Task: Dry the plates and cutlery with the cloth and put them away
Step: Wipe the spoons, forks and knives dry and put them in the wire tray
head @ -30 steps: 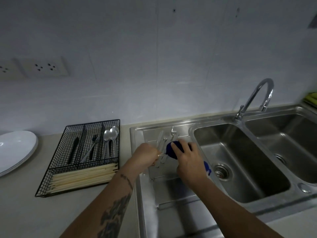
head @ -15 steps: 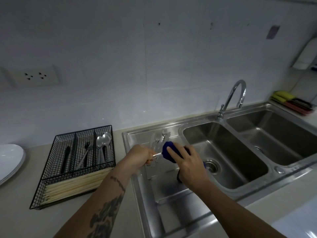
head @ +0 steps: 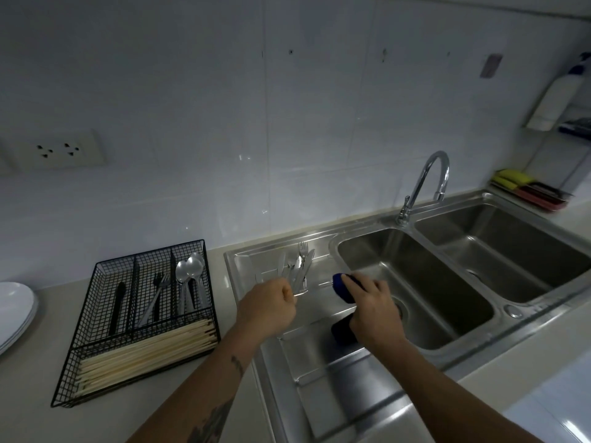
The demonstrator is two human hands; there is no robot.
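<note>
My left hand (head: 268, 310) grips the handle of a small metal piece of cutlery (head: 300, 293) over the steel drainboard (head: 323, 362). A short way to its right, my right hand (head: 372, 310) holds a bunched dark blue cloth (head: 339, 283), part of which hangs below the palm. Which kind of utensil it is cannot be told. Several wet forks and knives (head: 300, 266) lie piled on the drainboard behind my hands. The black wire cutlery tray (head: 96, 362) on the counter to the left holds spoons (head: 189, 271), forks (head: 157, 289) and chopsticks (head: 144, 353). White plates (head: 12, 311) are stacked at the far left.
A double steel sink (head: 415, 282) with a curved tap (head: 430, 180) lies right of the drainboard. Yellow sponges on a red tray (head: 524, 187) sit at the far right by the wall. A white bottle (head: 556, 97) stands on a shelf above them.
My hands have drawn apart: the cloth slid right along the utensil while my left hand kept its grip. The view has swung slightly to the right.
</note>
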